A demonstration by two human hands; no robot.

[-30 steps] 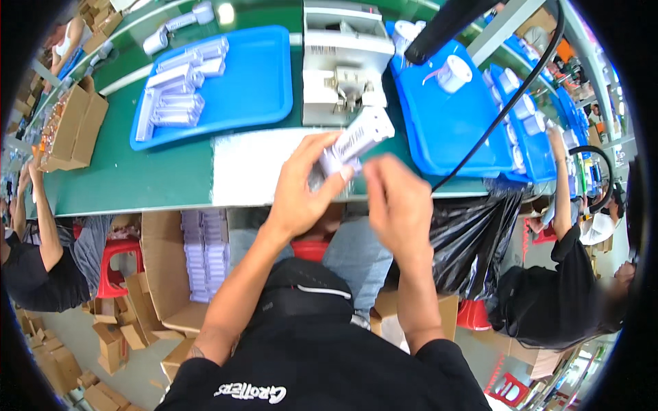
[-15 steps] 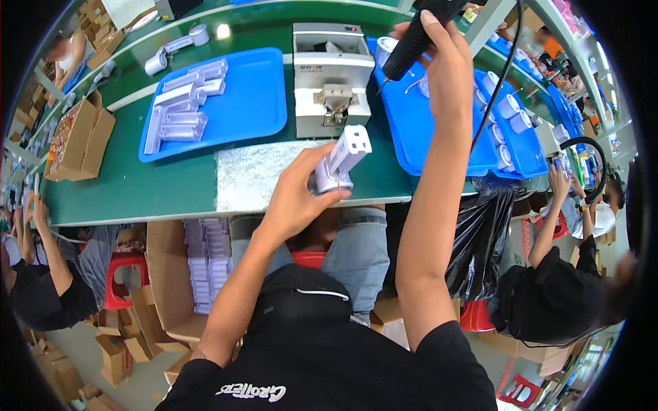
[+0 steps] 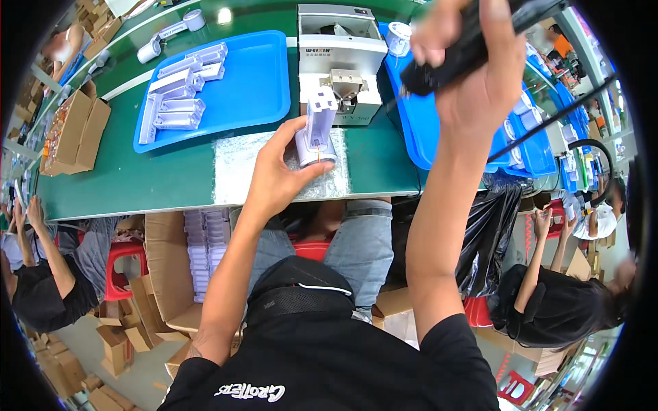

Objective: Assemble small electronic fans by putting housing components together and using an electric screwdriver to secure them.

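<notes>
My left hand (image 3: 277, 175) grips a white plastic part (image 3: 317, 130) and holds it upright over a clear padded sheet (image 3: 236, 164) on the green table (image 3: 157, 181). Raised high at the upper right, my right hand (image 3: 473, 72) is closed around a black hanging power screwdriver (image 3: 473, 44) whose black cable (image 3: 541, 120) runs off to the right. The tool's tip points left and down toward the white part, still apart from it. A grey screw feeder machine (image 3: 343, 58) stands just behind the part.
A blue tray (image 3: 253, 89) at the left holds several white plastic parts (image 3: 179, 92). Another blue tray (image 3: 411, 116) lies at the right. Cardboard boxes (image 3: 72, 130) stand at the table's left end and under it. Other seated people (image 3: 41, 274) work at left and right (image 3: 548, 301).
My right hand went up from the white part, took hold of the hanging black screwdriver and pulled it down. My left hand turned the part upright and moved it toward the machine.
</notes>
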